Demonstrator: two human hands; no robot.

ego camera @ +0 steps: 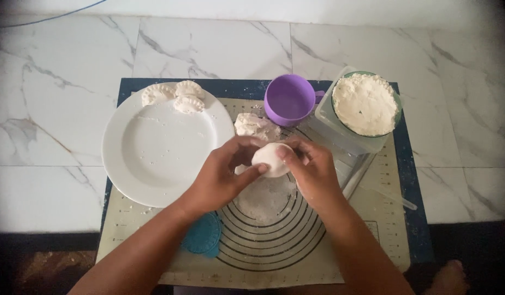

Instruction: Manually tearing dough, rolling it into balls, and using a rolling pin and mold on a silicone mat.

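Head view
Left hand: your left hand comes in from the near left and grasps the dough piece, thumb tip on its near edge, fingers curled around its left and far side.
Right hand: your right hand comes in from the near right and grasps the same dough piece, fingertips pressed on its right edge and top.
Dough piece: a small, pale, rounded disc, held between both hands just above the middle of the mat, near the far end of the ring markings.
Mat: a beige silicone pastry mat with dark concentric rings and a dark blue border; it lies on the marble floor, and a floury patch sits on the rings right under your hands.
Plate: a white plate rests on the left part of the mat, just left of your left hand.
Dumplings: three crimped, folded dumplings lie together on the far rim of the plate.
Dough lump: a rough lump of dough lies on the mat just beyond your hands, between the plate and the cup.
Cup: a purple cup stands at the far middle of the mat, touching or nearly touching the lump; you cannot tell which.
Flour bowl: a bowl heaped with white flour sits in a clear plastic container at the far right.
Press: a teal round dumpling press lies on the near left of the mat, partly under your left forearm.
Foot: a bare foot shows at the near right corner, off the mat.
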